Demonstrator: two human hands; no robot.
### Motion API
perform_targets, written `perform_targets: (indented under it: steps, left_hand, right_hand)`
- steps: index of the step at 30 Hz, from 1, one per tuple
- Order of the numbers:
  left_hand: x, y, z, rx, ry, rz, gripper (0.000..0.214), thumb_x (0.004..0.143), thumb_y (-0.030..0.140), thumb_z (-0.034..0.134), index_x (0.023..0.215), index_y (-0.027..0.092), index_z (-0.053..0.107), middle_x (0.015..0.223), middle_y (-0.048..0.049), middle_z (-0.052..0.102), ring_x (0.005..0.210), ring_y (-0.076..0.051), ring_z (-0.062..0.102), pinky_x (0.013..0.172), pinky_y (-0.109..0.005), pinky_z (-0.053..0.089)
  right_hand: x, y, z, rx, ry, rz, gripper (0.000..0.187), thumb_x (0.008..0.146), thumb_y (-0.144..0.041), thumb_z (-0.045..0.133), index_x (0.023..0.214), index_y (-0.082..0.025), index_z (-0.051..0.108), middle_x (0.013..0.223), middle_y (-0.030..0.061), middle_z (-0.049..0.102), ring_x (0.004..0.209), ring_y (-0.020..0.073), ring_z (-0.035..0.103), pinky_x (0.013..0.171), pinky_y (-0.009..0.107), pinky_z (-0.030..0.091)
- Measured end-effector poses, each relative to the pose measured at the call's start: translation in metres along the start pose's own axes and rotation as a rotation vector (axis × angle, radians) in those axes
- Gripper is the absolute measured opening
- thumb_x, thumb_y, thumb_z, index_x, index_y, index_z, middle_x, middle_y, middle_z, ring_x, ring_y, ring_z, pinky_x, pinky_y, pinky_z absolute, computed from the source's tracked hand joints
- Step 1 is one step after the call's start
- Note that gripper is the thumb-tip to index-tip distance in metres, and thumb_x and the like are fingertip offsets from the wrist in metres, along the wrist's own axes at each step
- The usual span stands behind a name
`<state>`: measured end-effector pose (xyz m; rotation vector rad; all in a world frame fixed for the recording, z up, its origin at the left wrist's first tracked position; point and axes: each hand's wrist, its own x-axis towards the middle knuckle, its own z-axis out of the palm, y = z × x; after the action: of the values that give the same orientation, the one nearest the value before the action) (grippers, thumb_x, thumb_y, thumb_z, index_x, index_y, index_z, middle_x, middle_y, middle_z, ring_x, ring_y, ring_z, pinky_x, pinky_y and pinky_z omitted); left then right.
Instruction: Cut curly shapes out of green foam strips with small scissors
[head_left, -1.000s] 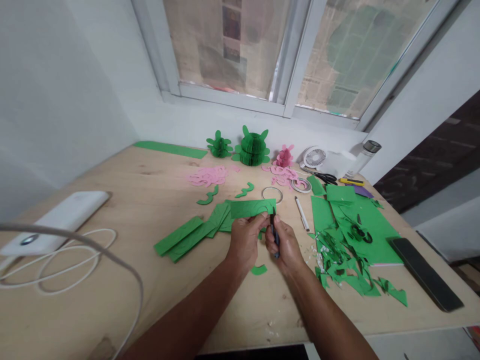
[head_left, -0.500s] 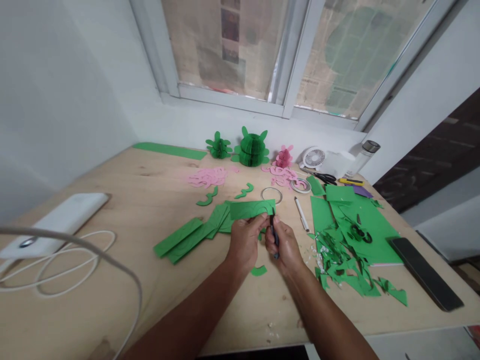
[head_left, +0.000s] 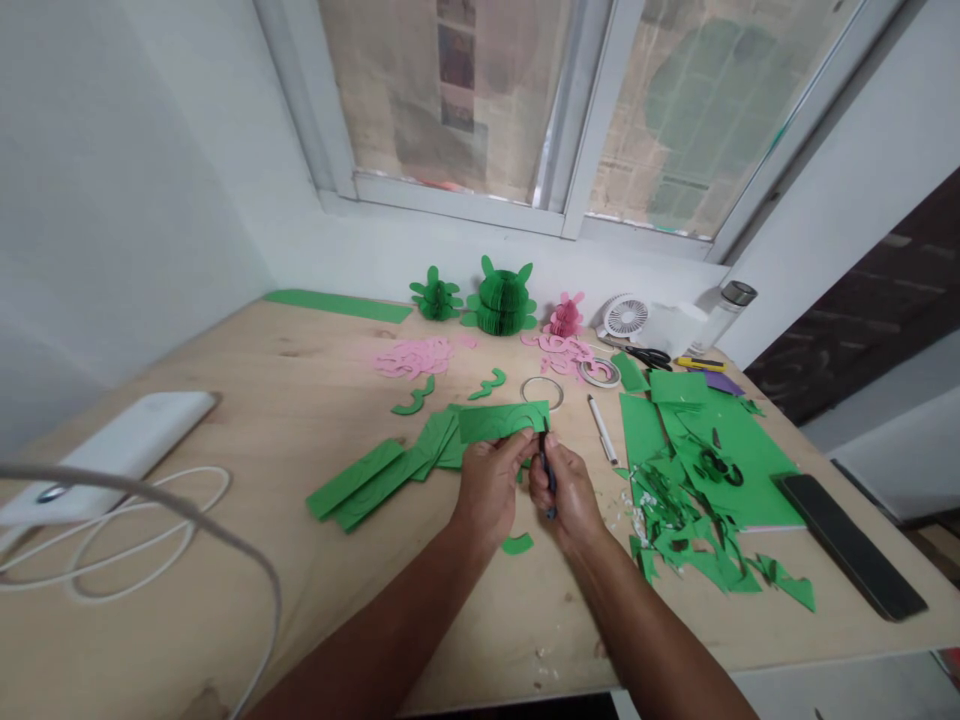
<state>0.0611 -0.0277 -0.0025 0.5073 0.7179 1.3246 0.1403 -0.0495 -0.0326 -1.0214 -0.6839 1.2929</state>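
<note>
My left hand (head_left: 487,480) pinches a green paper strip (head_left: 499,420) by its lower edge; a curved outline is marked on it. Closed around a slim, dark-handled cutting tool (head_left: 551,485) is my right hand (head_left: 570,485). The tool's upper end meets the strip's right end; its exact kind is hidden by my fingers. Several more green strips (head_left: 375,485) lie overlapped to the left of my hands. Beyond them rest two wavy green cutouts, one on the left (head_left: 414,397) and one nearer the middle (head_left: 489,384). A small green piece (head_left: 517,543) lies below my hands.
Green scraps (head_left: 675,520) cover part of a green sheet (head_left: 765,440) at right, beside a black phone-like slab (head_left: 847,545). Pink cutouts (head_left: 414,357), a white pen (head_left: 602,430) and paper figures (head_left: 502,303) lie or stand farther back. A cable (head_left: 225,520) crosses the left side near a white device (head_left: 142,440).
The view has shifted very slightly. Both hands keep their hold on the strip and the tool, with almost no movement; the tool's upper end shows a little less.
</note>
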Motion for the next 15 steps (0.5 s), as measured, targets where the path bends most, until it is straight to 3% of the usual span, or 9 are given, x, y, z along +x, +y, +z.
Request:
perform_targets:
  steps: [15]
  left_hand:
    - [0.0024, -0.0009, -0.0023, -0.021, -0.010, -0.011, 0.013, 0.057, 0.014, 0.077, 0.058, 0.015, 0.064, 0.063, -0.0005, 0.067, 0.062, -0.011, 0.063, 0.069, -0.024, 0.052]
  right_hand:
    - [0.0005, 0.0010, -0.0016, -0.019, 0.003, 0.006, 0.050, 0.070, -0.063, 0.071, 0.060, -0.018, 0.052, 0.041, -0.0092, 0.038, 0.034, 0.0040, 0.023, 0.033, 0.020, 0.014]
